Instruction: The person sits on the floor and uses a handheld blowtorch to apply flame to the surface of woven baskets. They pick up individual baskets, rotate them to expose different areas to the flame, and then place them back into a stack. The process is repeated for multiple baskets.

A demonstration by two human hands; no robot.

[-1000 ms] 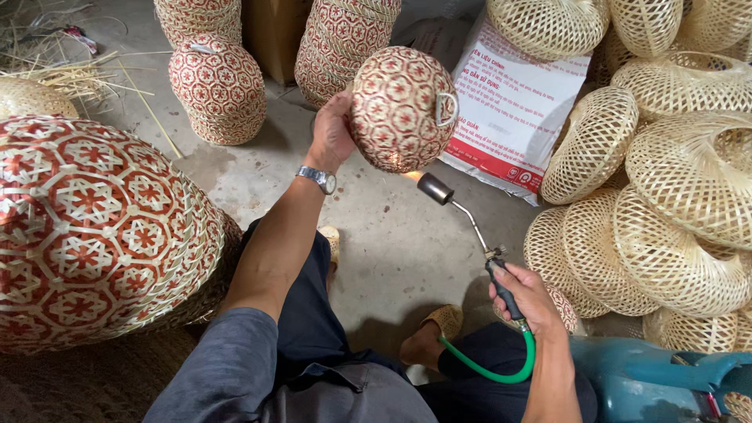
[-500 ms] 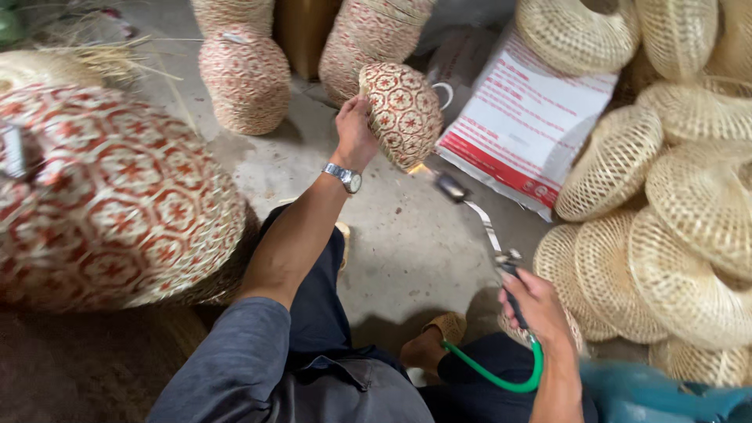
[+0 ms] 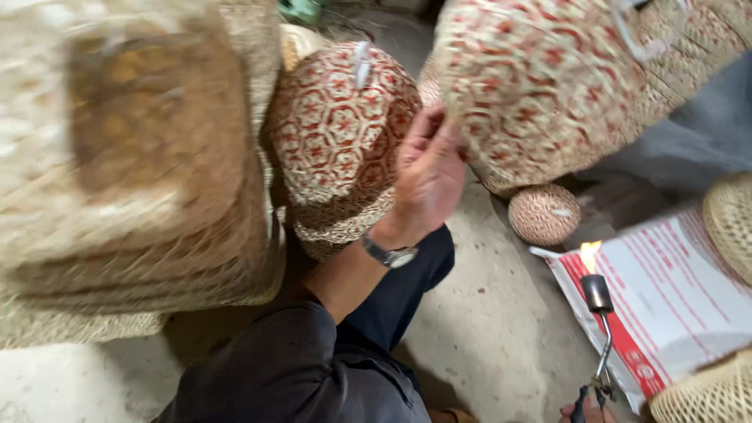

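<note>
Left hand [image 3: 427, 176] up high, fingers [image 3: 439, 129] wrapped on the lower edge of a big red-and-cream patterned woven basket [image 3: 540, 86], carrying it toward the stack of like baskets [image 3: 341, 137] at the left of the floor. Down at the bottom right edge, right hand [image 3: 587, 409] barely in frame, fingers closed round the handle of a gas torch [image 3: 599, 329], flame [image 3: 587, 254] lit and pointing up over a red-and-white printed sack [image 3: 674, 305]. Smaller patterned basket [image 3: 544, 213] sitting on the concrete floor [image 3: 486, 329] just beyond that flame. Plain pale wicker baskets [image 3: 705, 395] crowding the right edge. For a clean job here, probably best: firm pinch on the rim, basket well apart from the burner tip, flame angled away from sack and wicker, wrist steady, eyes flicking back to that torch. View blurred, so exact grip on the weave hard to make out.
</note>
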